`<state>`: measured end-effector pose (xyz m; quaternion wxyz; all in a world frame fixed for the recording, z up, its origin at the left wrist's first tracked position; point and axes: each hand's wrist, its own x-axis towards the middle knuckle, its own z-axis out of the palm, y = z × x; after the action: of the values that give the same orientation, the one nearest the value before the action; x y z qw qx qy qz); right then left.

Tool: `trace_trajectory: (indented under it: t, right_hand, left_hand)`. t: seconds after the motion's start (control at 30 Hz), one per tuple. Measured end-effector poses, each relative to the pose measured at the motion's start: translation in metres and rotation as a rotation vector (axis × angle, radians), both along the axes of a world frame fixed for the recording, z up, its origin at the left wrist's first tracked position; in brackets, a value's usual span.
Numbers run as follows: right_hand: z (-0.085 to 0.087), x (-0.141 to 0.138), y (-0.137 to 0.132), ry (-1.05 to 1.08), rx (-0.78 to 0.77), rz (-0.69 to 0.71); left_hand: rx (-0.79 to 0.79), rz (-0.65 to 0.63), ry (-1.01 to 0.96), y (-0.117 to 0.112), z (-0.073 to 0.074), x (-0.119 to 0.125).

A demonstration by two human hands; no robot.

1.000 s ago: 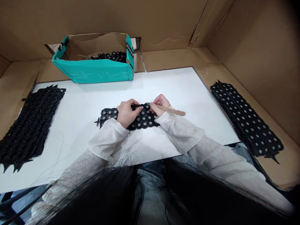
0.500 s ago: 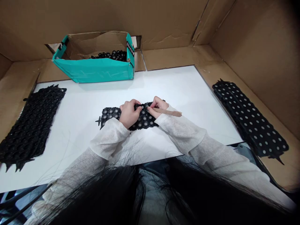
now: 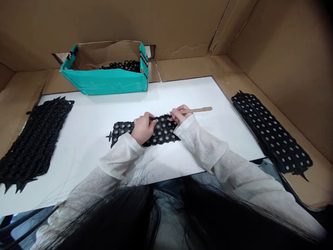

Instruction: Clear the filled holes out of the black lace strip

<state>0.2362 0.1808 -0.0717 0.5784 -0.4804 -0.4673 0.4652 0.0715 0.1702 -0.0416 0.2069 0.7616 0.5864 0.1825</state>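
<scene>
Black moulded sheets [image 3: 37, 139] are flanking, a teal box [image 3: 111, 83] sitting behind; mid-board, the ring-studded black strip [image 3: 161, 132] is lying left-to-right, left hand [image 3: 142, 128] gripping it, right hand [image 3: 180, 114] pinching a tan stick [image 3: 199, 110].

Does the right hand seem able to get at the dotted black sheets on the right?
Probably yes: though the right hand holds a brown stick, nothing stands on the white board between it and the dotted black sheets.

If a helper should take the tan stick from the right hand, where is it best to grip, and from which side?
Pinch the tan stick by its free end, coming from the right: this slim, straight part sticks out beyond the right hand, which probably leaves the easiest hold.
</scene>
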Motion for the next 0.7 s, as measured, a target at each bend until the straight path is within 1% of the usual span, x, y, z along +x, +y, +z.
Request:
trace_trajectory:
  t: [0.1, 0.17, 0.23, 0.3, 0.4, 0.57, 0.7]
  right_hand:
    - [0.001, 0.002, -0.004, -0.104, 0.022, 0.105]
    - [0.003, 0.002, -0.01, -0.166, 0.03, 0.143]
    - [0.006, 0.002, -0.016, -0.23, 0.043, 0.119]
    - [0.01, 0.002, -0.021, -0.339, 0.064, 0.093]
    - [0.015, 0.003, -0.026, -0.457, 0.1, 0.095]
    - [0.016, 0.003, -0.027, -0.488, 0.144, 0.146]
    - [0.015, 0.003, -0.028, -0.447, 0.12, 0.182]
  left_hand:
    - [-0.115, -0.116, 0.027, 0.005, 0.006, -0.009]
    - [-0.156, -0.153, 0.044, 0.006, 0.01, -0.013]
    - [-0.15, -0.147, 0.005, 0.006, 0.012, -0.014]
    - [-0.157, -0.137, -0.05, 0.005, 0.013, -0.014]
    - [-0.188, -0.114, -0.068, 0.006, 0.013, -0.012]
    - [-0.195, -0.108, -0.06, 0.007, 0.009, -0.013]
    - [-0.207, -0.115, -0.104, 0.007, 0.007, -0.015]
